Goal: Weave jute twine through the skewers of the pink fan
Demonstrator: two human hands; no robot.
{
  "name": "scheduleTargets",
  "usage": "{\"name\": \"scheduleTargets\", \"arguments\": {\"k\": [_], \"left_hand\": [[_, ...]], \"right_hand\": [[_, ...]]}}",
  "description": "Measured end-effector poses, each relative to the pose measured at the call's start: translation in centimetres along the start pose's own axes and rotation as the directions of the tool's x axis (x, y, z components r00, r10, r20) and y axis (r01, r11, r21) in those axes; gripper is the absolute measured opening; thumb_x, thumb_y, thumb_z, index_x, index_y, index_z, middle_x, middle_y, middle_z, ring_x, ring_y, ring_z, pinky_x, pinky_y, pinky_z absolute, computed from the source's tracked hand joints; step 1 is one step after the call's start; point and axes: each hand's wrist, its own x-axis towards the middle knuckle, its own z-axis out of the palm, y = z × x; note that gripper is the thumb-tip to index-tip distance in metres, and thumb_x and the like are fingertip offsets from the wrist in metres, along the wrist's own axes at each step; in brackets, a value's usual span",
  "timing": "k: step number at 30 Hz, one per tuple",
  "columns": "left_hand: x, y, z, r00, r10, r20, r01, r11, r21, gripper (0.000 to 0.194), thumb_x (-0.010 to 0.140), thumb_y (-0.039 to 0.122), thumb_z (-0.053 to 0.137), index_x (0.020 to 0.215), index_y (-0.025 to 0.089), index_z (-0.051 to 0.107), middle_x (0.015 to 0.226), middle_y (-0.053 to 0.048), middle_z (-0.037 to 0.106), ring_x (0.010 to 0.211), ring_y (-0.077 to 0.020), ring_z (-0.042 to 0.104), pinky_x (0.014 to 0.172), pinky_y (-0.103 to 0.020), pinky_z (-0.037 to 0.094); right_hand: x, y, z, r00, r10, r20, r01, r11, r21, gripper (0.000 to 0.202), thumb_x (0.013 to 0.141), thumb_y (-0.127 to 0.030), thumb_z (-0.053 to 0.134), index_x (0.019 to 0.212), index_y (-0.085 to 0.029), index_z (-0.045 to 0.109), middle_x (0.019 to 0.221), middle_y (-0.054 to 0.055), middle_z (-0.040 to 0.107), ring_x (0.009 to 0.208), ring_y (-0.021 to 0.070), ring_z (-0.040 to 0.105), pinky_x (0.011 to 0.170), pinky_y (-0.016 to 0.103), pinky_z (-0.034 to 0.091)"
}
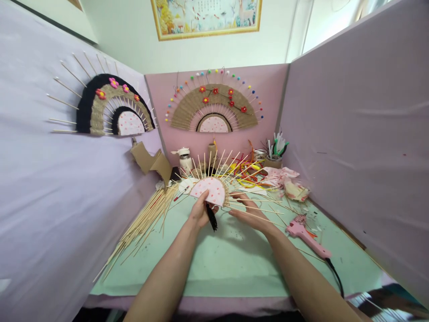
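Note:
My left hand (200, 212) grips the lower edge of a half-made fan, its thumb on the pink spotted half-disc (208, 190). Thin wooden sticks (223, 163) spread out from the disc's curved edge. A band of tan twine (226, 197) runs along that edge at the right. Below my left hand hangs a black tassel (212, 218). My right hand (248, 213) is beside the fan's right end, among the lowest sticks, with thumb and fingers apart. A thin cord loops close to its fingertips.
Loose sticks (144, 221) lie in a bundle at the left. A pink glue gun (310, 237) with a black cord rests at the right. Behind are a white-lidded jar (185, 161), colourful pipe cleaners (244, 167) and a tool pot (273, 161). Finished fans (214, 105) hang on the partitions.

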Motion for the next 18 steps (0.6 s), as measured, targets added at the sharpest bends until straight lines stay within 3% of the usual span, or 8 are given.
{"name": "scheduleTargets", "arguments": {"k": [6, 12, 18], "left_hand": [[-0.2, -0.3, 0.3, 1.0, -0.019, 0.021, 0.02, 0.999, -0.036, 0.016, 0.074, 0.025, 0.063, 0.085, 0.013, 0.06, 0.069, -0.003, 0.066, 0.057, -0.0109, 0.059, 0.055, -0.023, 0.047], [-0.1, -0.5, 0.2, 0.999, 0.046, 0.006, -0.046, 0.997, -0.061, 0.02, 0.075, 0.028, 0.063, 0.089, 0.014, 0.06, 0.073, -0.003, 0.066, 0.059, -0.0109, 0.059, 0.063, -0.027, 0.05], [-0.1, -0.7, 0.0, 0.999, 0.041, 0.015, -0.041, 0.999, -0.024, 0.02, 0.072, 0.029, 0.066, 0.085, 0.015, 0.059, 0.07, -0.002, 0.064, 0.059, -0.0109, 0.058, 0.061, -0.027, 0.05]], "right_hand": [[0.3, 0.3, 0.7, 1.0, -0.019, -0.022, 0.021, 0.998, 0.063, 0.037, 0.072, -0.034, 0.063, 0.107, -0.025, 0.058, 0.119, 0.005, 0.055, 0.112, 0.0213, 0.049, 0.096, 0.038, 0.036], [0.4, 0.4, 1.1, 0.982, 0.185, -0.042, -0.166, 0.946, 0.278, 0.03, 0.072, -0.039, 0.063, 0.097, -0.023, 0.059, 0.097, 0.004, 0.065, 0.091, 0.0198, 0.059, 0.079, 0.033, 0.045], [0.5, 0.9, 1.2, 0.968, 0.248, -0.041, -0.214, 0.898, 0.385, 0.027, 0.069, -0.04, 0.066, 0.086, -0.02, 0.061, 0.086, 0.002, 0.066, 0.082, 0.0179, 0.059, 0.078, 0.032, 0.044]]}}
